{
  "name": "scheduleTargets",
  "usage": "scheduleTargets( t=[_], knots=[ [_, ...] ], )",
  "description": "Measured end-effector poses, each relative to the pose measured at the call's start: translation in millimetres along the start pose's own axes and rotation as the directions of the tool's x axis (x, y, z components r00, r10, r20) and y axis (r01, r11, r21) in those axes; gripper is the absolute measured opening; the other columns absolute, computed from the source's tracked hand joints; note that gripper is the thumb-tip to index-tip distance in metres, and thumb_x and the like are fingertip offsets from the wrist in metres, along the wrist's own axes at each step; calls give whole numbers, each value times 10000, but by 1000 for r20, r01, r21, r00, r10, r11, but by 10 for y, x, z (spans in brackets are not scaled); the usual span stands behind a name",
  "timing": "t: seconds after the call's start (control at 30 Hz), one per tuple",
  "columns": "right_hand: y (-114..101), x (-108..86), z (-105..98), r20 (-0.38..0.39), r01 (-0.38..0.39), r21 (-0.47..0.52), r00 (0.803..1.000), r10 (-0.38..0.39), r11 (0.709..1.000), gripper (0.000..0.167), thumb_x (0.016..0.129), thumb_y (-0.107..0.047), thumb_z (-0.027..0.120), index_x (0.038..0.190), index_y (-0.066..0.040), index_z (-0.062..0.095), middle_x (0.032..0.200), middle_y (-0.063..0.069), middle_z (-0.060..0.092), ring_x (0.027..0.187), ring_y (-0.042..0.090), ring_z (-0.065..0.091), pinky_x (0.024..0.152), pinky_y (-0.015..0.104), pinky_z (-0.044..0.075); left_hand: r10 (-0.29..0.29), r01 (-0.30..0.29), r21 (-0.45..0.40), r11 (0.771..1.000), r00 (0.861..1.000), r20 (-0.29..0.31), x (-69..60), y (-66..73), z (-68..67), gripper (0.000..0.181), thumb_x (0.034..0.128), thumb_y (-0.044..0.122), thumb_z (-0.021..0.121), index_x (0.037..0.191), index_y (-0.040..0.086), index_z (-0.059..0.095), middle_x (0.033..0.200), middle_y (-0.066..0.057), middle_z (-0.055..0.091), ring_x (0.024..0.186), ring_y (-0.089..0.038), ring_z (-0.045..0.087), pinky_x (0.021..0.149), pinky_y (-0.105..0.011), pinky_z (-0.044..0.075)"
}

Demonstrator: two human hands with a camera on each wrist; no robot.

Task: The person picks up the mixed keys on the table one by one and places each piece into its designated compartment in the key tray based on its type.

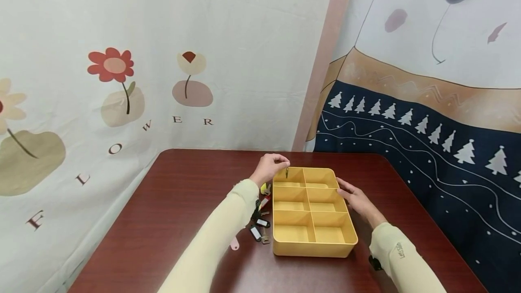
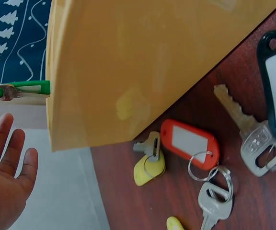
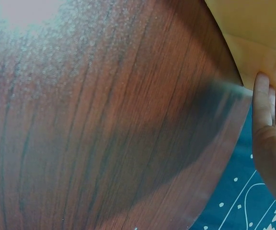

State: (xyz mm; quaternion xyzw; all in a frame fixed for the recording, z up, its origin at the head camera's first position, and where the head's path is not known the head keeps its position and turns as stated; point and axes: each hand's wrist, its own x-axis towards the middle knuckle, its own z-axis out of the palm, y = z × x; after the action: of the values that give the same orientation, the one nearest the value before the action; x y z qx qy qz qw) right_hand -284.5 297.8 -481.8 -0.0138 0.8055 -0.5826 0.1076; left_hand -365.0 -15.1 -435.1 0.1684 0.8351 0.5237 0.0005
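Your left hand (image 1: 270, 167) is over the far-left corner of the yellow plastic six-compartment box (image 1: 313, 250), pinching the ring of a small silver metal key (image 2: 6, 92) with a green plastic tag (image 2: 32, 87). That key hangs at the far-left compartment, close inside its rim; from your left wrist, the tag's end slips out of sight behind the wall. Your right hand (image 1: 359, 201) rests against the box's right side, fingers fairly straight and touching it, well apart from your left.

Along the left wall you have a tight spread of keys: one with a yellow rounded tag (image 2: 150, 168), one with a red plastic tag (image 2: 190, 143), others with black label tags (image 1: 255, 233); a pink tag (image 1: 234, 243) lies nearer you. The six compartments open upward, and there's table beyond the box's far rim.

The dark red wood-grain table (image 1: 195, 184) stretches widely leftward, its far corners rounded. Behind stand a white flower-printed cloth (image 1: 252, 58) and, to your right, a navy tree-printed cloth (image 1: 407, 157).
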Motion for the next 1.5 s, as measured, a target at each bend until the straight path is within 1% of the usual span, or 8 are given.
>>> scheduleTargets(
  t=[0.1,0.27,0.47,0.67,0.93,1.03,1.23,1.5],
  knots=[
    [-5,6,5,4,6,0,1000,-6,1000,572,1078,-213,430,1587,-100,193,1562,253,278,1343,416,413,958,482,486,4,-4,16,1000,1000,10,-6,-8,44,141,936,239,705,998,131,772,1071,0,702,895,-163,575,777,-326,482],
    [-8,16,8,0,25,37,1000,-25,999,575,1072,-185,447,1582,-86,203,1534,270,312,1305,392,459,955,461,491,20,-21,41,999,1000,22,-8,-25,97,159,932,234,710,1009,111,773,1066,-4,709,894,-157,581,773,-314,480],
    [-21,12,4,-1,29,20,1000,-29,999,573,1075,-200,440,1584,-94,201,1520,275,328,1307,401,456,937,466,502,33,-34,40,999,999,26,-16,-33,79,191,940,233,700,1061,97,758,1129,-24,699,961,-181,593,824,-350,486],
    [-38,0,2,9,18,10,1000,-18,1000,572,1079,-202,425,1587,-94,184,1549,271,284,1347,433,401,967,502,475,28,-29,49,998,999,24,-28,-25,-24,196,947,242,692,1081,112,752,1165,-29,687,1101,-213,596,918,-403,476],
    [-20,-37,-18,7,15,15,1000,-15,1000,582,1077,-213,434,1588,-96,180,1546,279,285,1342,437,408,972,508,470,11,-12,70,997,1000,19,-45,-47,-169,235,953,258,683,1117,102,742,1179,-38,683,1137,-238,589,937,-422,472],
    [-4,-43,-10,4,8,13,1000,-8,1000,579,1077,-219,436,1588,-103,190,1551,267,289,1344,426,410,975,501,470,8,-9,75,997,1000,16,-73,-68,-228,203,951,255,683,1097,128,747,1180,-34,682,1135,-234,592,926,-416,479],
    [16,-47,18,6,10,34,1000,-10,999,572,1077,-207,432,1586,-97,194,1544,272,300,1339,424,417,970,491,476,-5,4,85,996,1000,10,-115,-114,-360,189,944,252,693,1085,139,746,1140,-31,687,1025,-221,611,858,-396,494],
    [-18,-30,8,2,6,29,1000,-6,1000,574,1079,-211,429,1588,-105,187,1546,263,299,1342,416,415,970,487,477,-25,26,101,995,1000,-17,-119,-186,-548,204,932,251,708,1093,131,746,1143,-31,684,1019,-226,606,855,-405,487]
  ],
)
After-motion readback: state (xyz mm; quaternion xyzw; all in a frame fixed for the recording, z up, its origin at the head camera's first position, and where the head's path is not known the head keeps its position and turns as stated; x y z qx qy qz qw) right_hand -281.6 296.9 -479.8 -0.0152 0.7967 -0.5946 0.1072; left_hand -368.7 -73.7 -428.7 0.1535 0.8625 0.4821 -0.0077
